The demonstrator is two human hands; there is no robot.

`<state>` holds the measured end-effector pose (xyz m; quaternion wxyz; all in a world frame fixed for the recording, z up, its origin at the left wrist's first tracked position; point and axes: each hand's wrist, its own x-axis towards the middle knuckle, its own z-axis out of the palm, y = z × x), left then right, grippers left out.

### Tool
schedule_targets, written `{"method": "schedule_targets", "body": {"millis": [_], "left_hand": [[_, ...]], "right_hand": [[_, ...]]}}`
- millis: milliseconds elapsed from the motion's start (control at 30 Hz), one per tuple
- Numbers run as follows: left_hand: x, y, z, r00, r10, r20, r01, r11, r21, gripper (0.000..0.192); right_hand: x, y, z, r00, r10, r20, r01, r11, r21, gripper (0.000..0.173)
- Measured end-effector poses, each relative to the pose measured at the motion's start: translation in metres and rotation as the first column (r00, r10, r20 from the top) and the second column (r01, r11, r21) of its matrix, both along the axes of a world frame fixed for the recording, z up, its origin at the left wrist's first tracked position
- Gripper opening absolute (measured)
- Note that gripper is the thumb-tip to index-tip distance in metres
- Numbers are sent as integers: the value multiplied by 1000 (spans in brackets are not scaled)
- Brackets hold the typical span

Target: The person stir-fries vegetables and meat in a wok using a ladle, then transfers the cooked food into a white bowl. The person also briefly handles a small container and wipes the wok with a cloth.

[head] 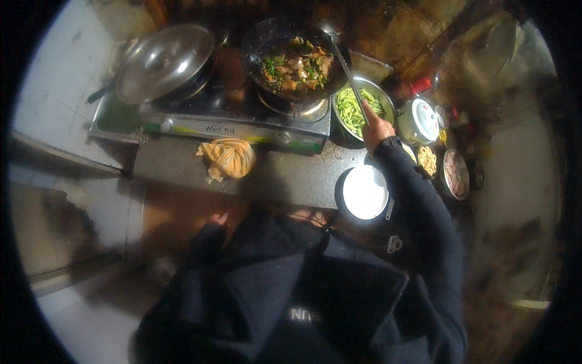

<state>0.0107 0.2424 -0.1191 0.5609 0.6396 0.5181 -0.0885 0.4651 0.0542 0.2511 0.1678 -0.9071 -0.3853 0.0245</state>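
My right hand [378,132] grips the long metal handle of a cooking utensil [348,73], held slantwise across the right side of a dark wok [254,52]. The utensil's shiny head is near the wok's far right rim; its exact shape is unclear. Chopped food [298,68] with green, orange and pale pieces lies in the wok, which sits on the right burner of a two-burner gas stove [218,125]. Below my right hand, a metal bowl [391,102] holds shredded green vegetable [354,109]. My left hand [219,219] hangs low before the counter, partly hidden by its sleeve.
A metal lid [168,63] tilts over a pan on the left burner. A crumpled orange cloth [232,157] lies on the counter [300,177]. A white dish [366,191] sits near its front edge. Rightward are a white lidded pot [420,120] and a bowl of sliced meat [455,175].
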Motion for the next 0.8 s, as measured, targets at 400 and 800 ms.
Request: {"method": "schedule_targets", "body": {"millis": [400, 800], "left_hand": [[-44, -8, -43, 929, 259, 263, -169, 932, -321, 23], [-36, -9, -42, 926, -157, 345, 77, 969, 234, 23]], "right_hand": [[15, 13, 17, 768, -24, -639, 197, 960, 200, 61], [-10, -41, 48, 909, 417, -15, -409, 881, -238, 62]]}}
